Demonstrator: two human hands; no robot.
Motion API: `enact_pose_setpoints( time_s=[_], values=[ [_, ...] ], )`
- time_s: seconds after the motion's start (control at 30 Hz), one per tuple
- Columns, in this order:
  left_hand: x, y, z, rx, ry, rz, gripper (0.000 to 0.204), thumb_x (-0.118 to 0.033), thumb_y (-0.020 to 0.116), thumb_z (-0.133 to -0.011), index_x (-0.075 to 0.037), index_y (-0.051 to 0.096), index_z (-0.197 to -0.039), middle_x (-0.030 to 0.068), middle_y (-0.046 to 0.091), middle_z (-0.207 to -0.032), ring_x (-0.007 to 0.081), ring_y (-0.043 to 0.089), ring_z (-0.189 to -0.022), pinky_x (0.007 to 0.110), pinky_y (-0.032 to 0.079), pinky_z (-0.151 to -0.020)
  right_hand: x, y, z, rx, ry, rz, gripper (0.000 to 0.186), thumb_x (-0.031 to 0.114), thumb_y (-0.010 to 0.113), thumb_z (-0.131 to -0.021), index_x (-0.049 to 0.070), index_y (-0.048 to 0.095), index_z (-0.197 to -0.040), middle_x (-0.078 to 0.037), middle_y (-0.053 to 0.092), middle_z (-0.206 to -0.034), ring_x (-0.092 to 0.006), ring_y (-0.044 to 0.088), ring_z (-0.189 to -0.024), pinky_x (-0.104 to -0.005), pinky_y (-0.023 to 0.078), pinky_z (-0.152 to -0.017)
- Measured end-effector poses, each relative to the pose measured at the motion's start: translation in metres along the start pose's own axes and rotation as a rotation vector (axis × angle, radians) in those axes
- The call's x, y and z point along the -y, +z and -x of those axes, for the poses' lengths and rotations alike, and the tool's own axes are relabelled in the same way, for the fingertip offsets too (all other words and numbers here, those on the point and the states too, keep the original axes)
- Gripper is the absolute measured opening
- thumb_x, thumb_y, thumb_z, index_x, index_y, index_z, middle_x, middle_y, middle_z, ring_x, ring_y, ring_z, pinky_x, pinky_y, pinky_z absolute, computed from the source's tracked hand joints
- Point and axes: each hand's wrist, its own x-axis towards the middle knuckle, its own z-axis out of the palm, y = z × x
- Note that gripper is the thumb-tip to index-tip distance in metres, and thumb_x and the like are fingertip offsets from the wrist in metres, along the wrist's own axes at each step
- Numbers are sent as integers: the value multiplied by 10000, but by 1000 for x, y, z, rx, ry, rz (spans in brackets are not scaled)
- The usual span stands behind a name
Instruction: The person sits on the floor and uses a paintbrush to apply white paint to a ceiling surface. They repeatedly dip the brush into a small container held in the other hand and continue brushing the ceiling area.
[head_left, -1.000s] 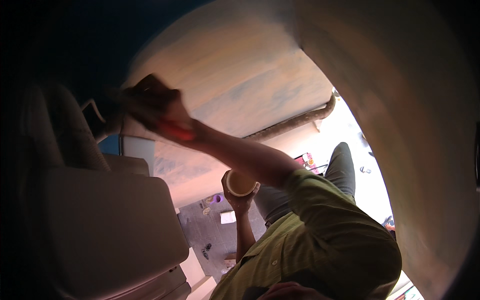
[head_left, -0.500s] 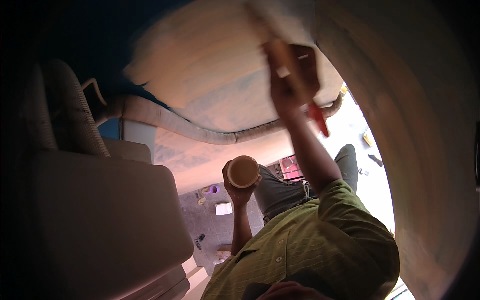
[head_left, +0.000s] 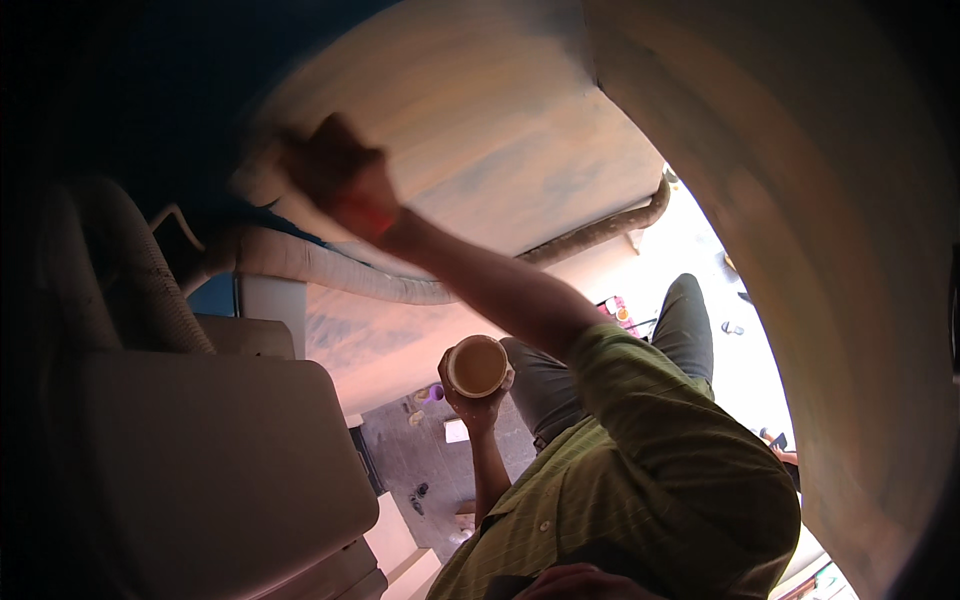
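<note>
My left hand [head_left: 478, 407] is wrapped round a round, open tub [head_left: 507, 367] of cream-coloured paint, held upright in front of my lap. Stretched up and to the left, my right hand [head_left: 342, 182] is smeared by motion but grips a paintbrush; its red handle end [head_left: 374, 219] shows by my wrist. The bristles are lost in the blur, close to the edge where cream paint meets dark blue on the wall [head_left: 440, 130]. Streaky cream strokes cover the wall, with greyish patches showing through.
A wrapped pipe [head_left: 330, 262] runs along the wall below the painted area. At the left stand a large pale box-like unit [head_left: 220, 450] and a ribbed hose [head_left: 165, 270]. A curved panel [head_left: 800, 300] rises at the right. On the floor far below lies a purple cup [head_left: 434, 393].
My right hand has swept left and slightly down across the wall with the brush, from upper right to the blue edge. The tub has shifted slightly left and down in view.
</note>
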Motion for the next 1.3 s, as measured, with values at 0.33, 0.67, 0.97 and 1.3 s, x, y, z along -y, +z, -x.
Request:
enact_pose_setpoints(
  time_s=[0.33,0.67,0.97,1.3],
  values=[
    [5,-1,0,55,13,37,923,-193,978,-591,-19,474,-1344,116,612,-1221,239,622,-1110,383,530,-958,-103,-173,-19,-319,75,473,241,38,841,-804,3,735,-1017,-51,632,-843,-166,603,-714,-305,501,-637],
    [0,-17,15,-8,21,-44,906,-207,977,-605,-16,480,-1338,123,607,-1215,245,617,-1102,392,521,-956,2,-44,75,-4,283,-108,361,50,723,-796,61,707,-1156,-87,596,-843,-224,631,-651,-354,500,-503],
    [0,-24,20,-78,-4,-28,888,-236,982,-595,-14,517,-1318,116,633,-1201,246,622,-1093,397,520,-956,-69,-85,57,-45,56,194,270,63,742,-844,90,699,-1109,-66,598,-765,-233,586,-649,-364,464,-474],
    [7,-10,9,8,8,20,927,-214,983,-598,-16,471,-1344,123,618,-1209,244,630,-1100,377,538,-948,-34,-142,29,-42,185,263,124,53,792,-869,32,678,-825,-47,704,-820,-157,673,-686,-260,510,-571]
  ],
)
